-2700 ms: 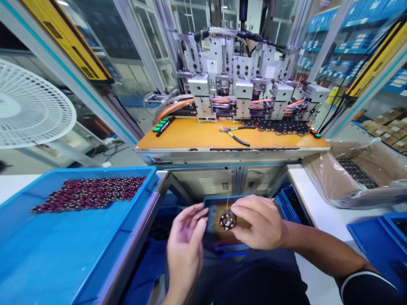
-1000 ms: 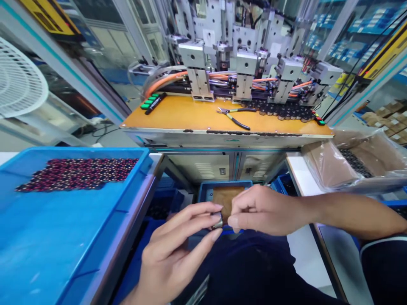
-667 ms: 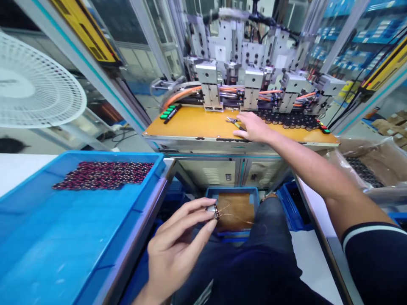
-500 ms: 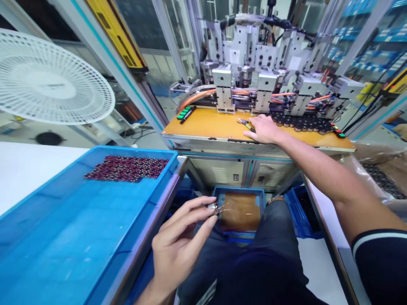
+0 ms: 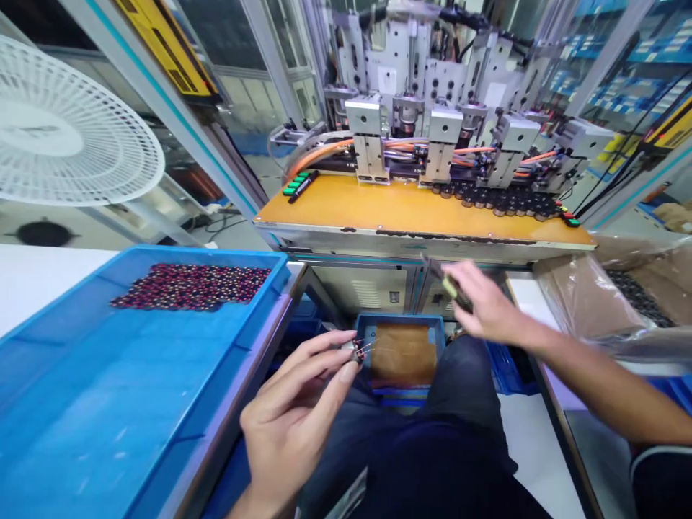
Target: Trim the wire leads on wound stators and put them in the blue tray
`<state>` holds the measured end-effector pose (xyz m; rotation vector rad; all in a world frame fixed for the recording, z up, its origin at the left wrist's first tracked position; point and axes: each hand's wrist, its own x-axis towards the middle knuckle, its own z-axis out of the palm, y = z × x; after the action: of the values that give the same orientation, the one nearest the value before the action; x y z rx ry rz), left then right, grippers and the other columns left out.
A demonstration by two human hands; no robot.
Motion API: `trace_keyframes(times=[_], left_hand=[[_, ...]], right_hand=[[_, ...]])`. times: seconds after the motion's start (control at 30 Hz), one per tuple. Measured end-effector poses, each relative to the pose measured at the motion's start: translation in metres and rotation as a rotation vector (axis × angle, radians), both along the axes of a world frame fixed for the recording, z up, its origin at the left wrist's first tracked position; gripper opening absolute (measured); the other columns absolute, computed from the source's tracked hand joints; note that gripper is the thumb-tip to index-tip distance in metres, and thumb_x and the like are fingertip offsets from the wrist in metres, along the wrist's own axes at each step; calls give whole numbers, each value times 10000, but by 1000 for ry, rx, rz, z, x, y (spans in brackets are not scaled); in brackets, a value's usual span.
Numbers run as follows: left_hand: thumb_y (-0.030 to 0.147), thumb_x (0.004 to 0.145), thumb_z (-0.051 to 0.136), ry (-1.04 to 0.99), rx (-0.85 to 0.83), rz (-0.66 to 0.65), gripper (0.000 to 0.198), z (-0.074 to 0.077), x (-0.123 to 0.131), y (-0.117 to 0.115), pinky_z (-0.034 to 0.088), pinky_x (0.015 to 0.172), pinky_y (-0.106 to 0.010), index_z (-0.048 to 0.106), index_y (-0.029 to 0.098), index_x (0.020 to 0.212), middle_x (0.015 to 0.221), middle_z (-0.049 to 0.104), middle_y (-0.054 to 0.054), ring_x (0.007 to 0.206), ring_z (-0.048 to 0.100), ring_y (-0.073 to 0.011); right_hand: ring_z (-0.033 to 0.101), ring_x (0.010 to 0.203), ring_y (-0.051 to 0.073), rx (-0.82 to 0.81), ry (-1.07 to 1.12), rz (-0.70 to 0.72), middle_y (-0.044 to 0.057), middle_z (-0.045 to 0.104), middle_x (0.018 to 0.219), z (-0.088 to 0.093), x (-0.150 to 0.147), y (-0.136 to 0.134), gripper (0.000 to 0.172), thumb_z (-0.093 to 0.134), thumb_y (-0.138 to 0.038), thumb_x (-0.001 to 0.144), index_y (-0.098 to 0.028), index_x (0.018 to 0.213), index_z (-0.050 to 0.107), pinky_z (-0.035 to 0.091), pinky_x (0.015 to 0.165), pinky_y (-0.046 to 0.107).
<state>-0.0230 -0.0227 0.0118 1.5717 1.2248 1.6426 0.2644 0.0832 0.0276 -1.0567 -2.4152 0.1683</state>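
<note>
A small motor part with thin wire ends (image 5: pixel 354 349) is pinched between the thumb and fingertips of my left hand (image 5: pixel 303 404), above my lap. Its wires point to the right. My right hand (image 5: pixel 484 299) is closed around small cutting pliers with yellow-green and dark handles (image 5: pixel 453 286). The pliers are slightly blurred, with their jaws pointing up and left, in front of the machine's cabinet. Pliers and motor part are apart.
On the left stands a blue tray (image 5: pixel 238 353) with many small dark red parts (image 5: pixel 194 285). Ahead, a machine has an orange worktop (image 5: pixel 346 205) with a row of dark round parts (image 5: pixel 497 198). A blue bin (image 5: pixel 440 328) sits low between the tables. A plastic-lined box (image 5: pixel 584 288) is at right.
My right hand has lifted the pliers off the orange worktop and drawn them back toward me. My left hand still pinches the motor part, in nearly the same place.
</note>
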Motion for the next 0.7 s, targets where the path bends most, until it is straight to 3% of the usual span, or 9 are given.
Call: trace_keyframes(times=[0.13,0.23,0.37,0.47,0.6,0.7], left_hand=[[49,843,714,11,6,-21,255,-1,6,1,637,780,-263,770,244,998,1110,743,-45,1040,708,-185],[29,833,714,26,25,-33,285,0,11,1,624,790,-244,772,246,1008,1111,752,-34,1037,708,-173],[6,823,710,37,56,-37,322,2,15,0,619,824,-249,767,250,1026,1113,754,-22,1011,712,-155],[-5,825,701,55,68,-36,328,3,14,-3,615,827,-237,763,248,1025,1124,750,-15,998,714,-140],[-13,813,710,82,81,-35,342,3,10,-5,615,838,-253,757,248,1029,1134,748,-11,997,716,-145],[-12,811,711,91,88,-30,342,1,6,-5,616,835,-260,757,246,1031,1130,749,-14,999,716,-151]], right_hand=[[652,855,165,-320,412,173,76,664,1028,-32,-25,-86,669,552,-86,845,-219,1477,380,574,820,304],[654,823,145,-510,585,289,78,669,1053,-39,-39,-117,800,569,-90,806,-234,1545,299,578,800,298],[657,1061,228,-616,567,341,116,689,1152,-36,-43,-121,849,596,-110,748,-214,1547,329,499,1008,441],[644,1133,246,-666,573,349,128,686,1207,-34,-45,-117,839,594,-112,754,-205,1548,340,427,1090,474],[654,1053,231,-678,624,385,122,687,1174,-36,-53,-113,837,585,-117,746,-211,1545,354,469,1042,470],[646,917,190,-687,678,418,97,674,1068,-36,-59,-110,850,578,-100,721,-206,1537,367,552,901,407]])
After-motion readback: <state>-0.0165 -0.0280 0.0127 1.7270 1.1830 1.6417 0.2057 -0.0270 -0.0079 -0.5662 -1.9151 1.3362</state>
